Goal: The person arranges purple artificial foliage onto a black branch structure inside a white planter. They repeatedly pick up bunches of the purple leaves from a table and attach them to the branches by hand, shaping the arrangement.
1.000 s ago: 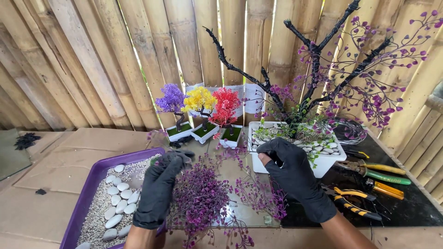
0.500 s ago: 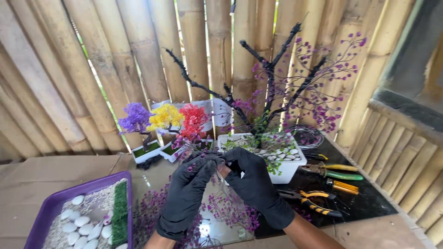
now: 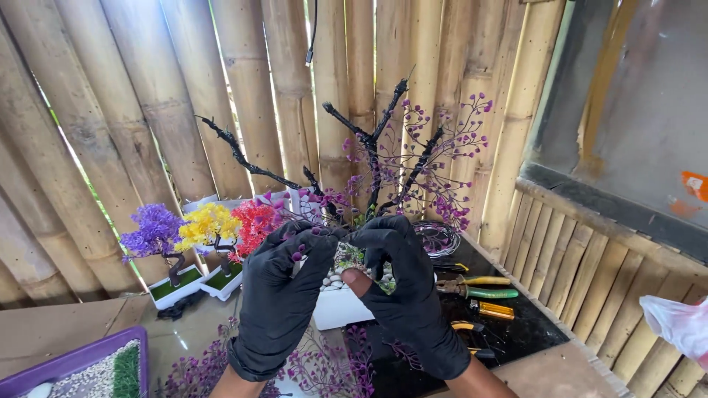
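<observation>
Purple bead sprig (image 3: pixel 304 249), a thin wire stem with small round beads, was pinched between the two gloved hands at chest height, in front of the dark-branched artificial tree (image 3: pixel 369 158). The left hand (image 3: pixel 284 295) in its black glove curled closed around the stem, thumb and forefinger meeting at the top. The right hand (image 3: pixel 402 291) was likewise clenched, its fingertips touching those of the left; one fingertip showed bare through a torn glove. By its look the sprig was very light, springy and easily bent, with beads that might slip off, so the bare wire between the beads seemed the safest grip. Behind the hands stood the tree's white pot (image 3: pixel 341 306). Beyond the left hand sat three small potted trees (image 3: pixel 210 225), purple, yellow and red. Just past the right hand lay pliers (image 3: pixel 476 286) on a black mat (image 3: pixel 516 332). Below both wrists lay more purple sprigs (image 3: pixel 324 365).
</observation>
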